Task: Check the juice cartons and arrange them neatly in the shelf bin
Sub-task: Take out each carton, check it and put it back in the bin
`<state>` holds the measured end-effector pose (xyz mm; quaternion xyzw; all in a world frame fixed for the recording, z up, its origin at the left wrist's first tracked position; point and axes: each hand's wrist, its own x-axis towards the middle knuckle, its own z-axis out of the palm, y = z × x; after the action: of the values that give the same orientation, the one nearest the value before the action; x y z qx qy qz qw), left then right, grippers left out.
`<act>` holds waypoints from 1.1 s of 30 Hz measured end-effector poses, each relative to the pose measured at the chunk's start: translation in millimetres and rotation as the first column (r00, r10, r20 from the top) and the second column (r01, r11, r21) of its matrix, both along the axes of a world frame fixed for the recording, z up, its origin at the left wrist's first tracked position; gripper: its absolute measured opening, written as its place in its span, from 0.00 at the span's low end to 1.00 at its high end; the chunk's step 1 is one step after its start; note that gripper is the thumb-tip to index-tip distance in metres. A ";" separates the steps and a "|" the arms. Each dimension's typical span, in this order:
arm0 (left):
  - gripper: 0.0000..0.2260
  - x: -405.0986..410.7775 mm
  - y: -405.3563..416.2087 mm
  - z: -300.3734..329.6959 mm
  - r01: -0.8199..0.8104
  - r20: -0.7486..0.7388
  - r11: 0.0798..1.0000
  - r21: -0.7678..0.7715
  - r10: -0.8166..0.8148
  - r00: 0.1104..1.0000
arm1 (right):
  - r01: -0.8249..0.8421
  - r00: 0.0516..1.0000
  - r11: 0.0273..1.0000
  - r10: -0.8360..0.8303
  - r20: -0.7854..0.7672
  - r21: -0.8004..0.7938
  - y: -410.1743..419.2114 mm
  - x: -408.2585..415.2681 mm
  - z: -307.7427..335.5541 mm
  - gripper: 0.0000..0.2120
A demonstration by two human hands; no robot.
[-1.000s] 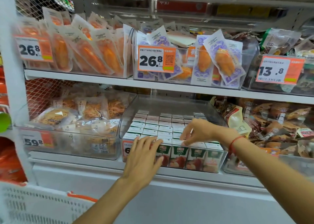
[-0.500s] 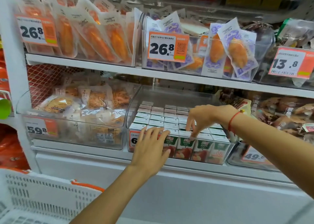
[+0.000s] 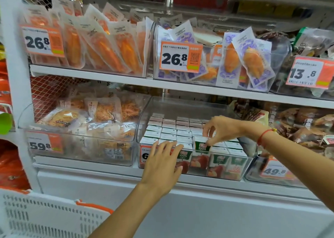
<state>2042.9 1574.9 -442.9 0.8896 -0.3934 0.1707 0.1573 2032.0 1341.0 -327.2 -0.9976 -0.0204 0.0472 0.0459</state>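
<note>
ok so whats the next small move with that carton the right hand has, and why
Probably lift it clear to check it, or press it back down level. The right hand pinches one juice carton by its top, and it stands higher than the packed rows around it in the clear bin. The left hand rests open on the front cartons, which steadies them.

Both forearms bare, no sleeves. Thin red cord bracelet [image 3: 264, 135] with small yellow bead on right wrist, behind the fingers.

Green/white juice cartons [image 3: 182, 133] upright, packed rows, in clear shelf bin [image 3: 250, 162]
</note>
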 end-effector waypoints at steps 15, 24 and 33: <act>0.19 -6.8 2.3 8.8 0.009 -0.100 0.982 -0.189 -0.029 0.995 | -0.299 0.555 0.657 -0.471 0.686 0.692 61.5 -51.7 -14.2 0.06; 0.15 -37.7 10.9 69.6 -0.319 -0.728 0.725 -0.610 -0.354 0.587 | -0.126 0.801 0.211 -0.555 0.224 0.969 114.8 -72.8 -52.0 0.04; 0.12 -35.2 29.2 34.0 -0.250 -0.739 0.756 -0.604 -0.415 0.531 | -0.078 0.852 0.282 -0.480 0.211 0.956 111.3 -78.0 -74.1 0.09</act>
<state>2007.7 1604.1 -408.9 0.7230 -0.2271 -0.1633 0.6317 1953.9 1452.3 -401.2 -0.7495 0.0772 -0.2198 0.6197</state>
